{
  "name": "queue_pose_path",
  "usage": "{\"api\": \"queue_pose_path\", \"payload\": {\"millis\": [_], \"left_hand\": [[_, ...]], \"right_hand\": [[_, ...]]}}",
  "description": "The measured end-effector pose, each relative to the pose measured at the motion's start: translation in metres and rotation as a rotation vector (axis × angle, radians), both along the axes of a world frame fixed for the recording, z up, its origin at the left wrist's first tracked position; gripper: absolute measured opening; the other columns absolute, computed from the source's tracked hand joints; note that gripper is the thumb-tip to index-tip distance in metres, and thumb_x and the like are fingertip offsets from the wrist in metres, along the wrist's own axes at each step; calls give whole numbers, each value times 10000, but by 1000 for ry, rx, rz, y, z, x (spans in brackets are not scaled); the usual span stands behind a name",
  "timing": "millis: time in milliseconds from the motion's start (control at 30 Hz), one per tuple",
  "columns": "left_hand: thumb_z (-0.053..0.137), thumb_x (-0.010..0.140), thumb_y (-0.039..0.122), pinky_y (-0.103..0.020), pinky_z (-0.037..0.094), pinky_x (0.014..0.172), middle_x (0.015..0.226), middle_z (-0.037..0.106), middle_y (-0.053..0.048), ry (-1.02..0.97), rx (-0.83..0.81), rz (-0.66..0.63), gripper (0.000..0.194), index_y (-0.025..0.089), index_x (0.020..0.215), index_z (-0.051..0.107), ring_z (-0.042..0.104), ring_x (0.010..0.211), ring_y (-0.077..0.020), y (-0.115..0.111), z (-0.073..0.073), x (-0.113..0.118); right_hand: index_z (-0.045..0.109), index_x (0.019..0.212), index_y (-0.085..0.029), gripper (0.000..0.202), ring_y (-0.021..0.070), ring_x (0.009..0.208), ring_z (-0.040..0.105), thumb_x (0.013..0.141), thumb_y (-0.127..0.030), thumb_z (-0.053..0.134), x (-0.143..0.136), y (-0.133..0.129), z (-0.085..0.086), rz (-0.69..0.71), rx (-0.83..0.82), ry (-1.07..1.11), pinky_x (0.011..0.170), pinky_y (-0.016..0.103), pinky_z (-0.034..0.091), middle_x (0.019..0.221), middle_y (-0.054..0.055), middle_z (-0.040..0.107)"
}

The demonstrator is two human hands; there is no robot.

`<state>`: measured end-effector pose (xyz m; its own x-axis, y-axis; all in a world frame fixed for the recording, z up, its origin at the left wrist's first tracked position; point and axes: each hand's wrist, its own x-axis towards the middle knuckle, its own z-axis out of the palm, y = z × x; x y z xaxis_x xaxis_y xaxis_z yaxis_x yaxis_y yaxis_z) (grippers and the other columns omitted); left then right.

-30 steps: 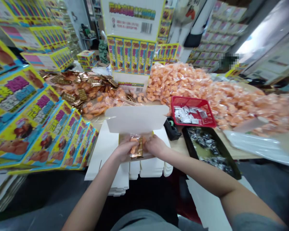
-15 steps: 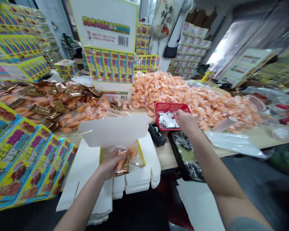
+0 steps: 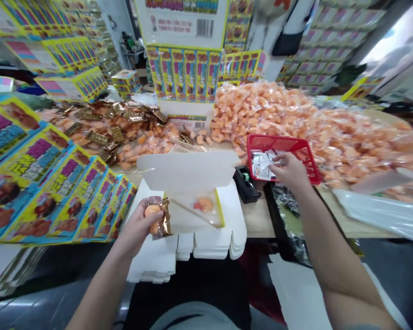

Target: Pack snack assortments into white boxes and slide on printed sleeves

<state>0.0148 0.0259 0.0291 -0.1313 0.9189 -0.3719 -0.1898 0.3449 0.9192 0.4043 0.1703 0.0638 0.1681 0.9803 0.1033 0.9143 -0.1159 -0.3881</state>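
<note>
My left hand is closed on a gold packet and a clear-wrapped orange piece, over the left end of an open white box. Inside the box lie a thin stick and a clear bag with an orange and red piece. Within the red basket, my right hand has its fingers pinched at the small white sachets; a sachet seems to be between the fingertips. Flat white cartons are stacked under the box.
A black tape dispenser stands between box and basket. Nearer me is a black tray of dark packets. Wrapped orange pieces are heaped behind, gold packets at back left. Printed boxes line the left; plastic film lies right.
The view has shifted, so the scene sits further right. My left hand has moved left with the gold packet and orange piece, uncovering the stick in the box. My right hand remains at the sachets.
</note>
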Motion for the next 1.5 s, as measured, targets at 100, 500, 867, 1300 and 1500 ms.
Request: {"api": "queue_pose_path", "payload": {"millis": [100, 500, 867, 1300, 1500], "left_hand": [[803, 625, 318, -240, 501, 658, 970, 616, -9, -7, -5, 34, 568, 217, 1105, 516, 632, 802, -154, -1, -4, 1], [775, 650, 328, -244, 487, 658, 957, 620, -25, 3, 54, 3, 577, 204, 1147, 509, 622, 816, -166, -12, -15, 0], [798, 664, 368, -284, 513, 715, 999, 617, -34, -68, 74, -11, 691, 224, 1235, 437, 625, 845, -175, -14, -9, 3], [573, 891, 505, -314, 454, 984, 1364, 538, -66, -219, 127, -16, 535, 295, 1363, 430, 554, 1206, -209, -5, -30, 86], [600, 867, 511, -402, 467, 966, 1319, 568, -133, -230, 109, -214, 576, 198, 1331, 467, 583, 1149, -258, -4, -32, 71]], "right_hand": [[580, 950, -205, 247, 192, 758, 647, 791, -384, 639, -41, -53, 0, 321, -85, 362, 664, 286, 477, 887, 45, 680], [519, 1000, -178, 224, 168, 788, 582, 846, -322, 443, -128, -66, -25, 403, -102, 350, 695, 271, 451, 950, 59, 591], [654, 978, -168, 226, 282, 1064, 544, 919, -238, 448, -146, -79, -62, 417, 172, 42, 974, 435, 379, 1056, 144, 669], [320, 1453, -180, 754, 270, 1310, 467, 812, -430, 629, -183, -140, -79, 375, -205, 1060, 1108, 447, 364, 1447, 143, 450], [374, 1402, -185, 711, 271, 1178, 563, 783, -399, 650, -168, -135, -83, 277, -147, 1121, 1026, 455, 452, 1342, 141, 519]]}}
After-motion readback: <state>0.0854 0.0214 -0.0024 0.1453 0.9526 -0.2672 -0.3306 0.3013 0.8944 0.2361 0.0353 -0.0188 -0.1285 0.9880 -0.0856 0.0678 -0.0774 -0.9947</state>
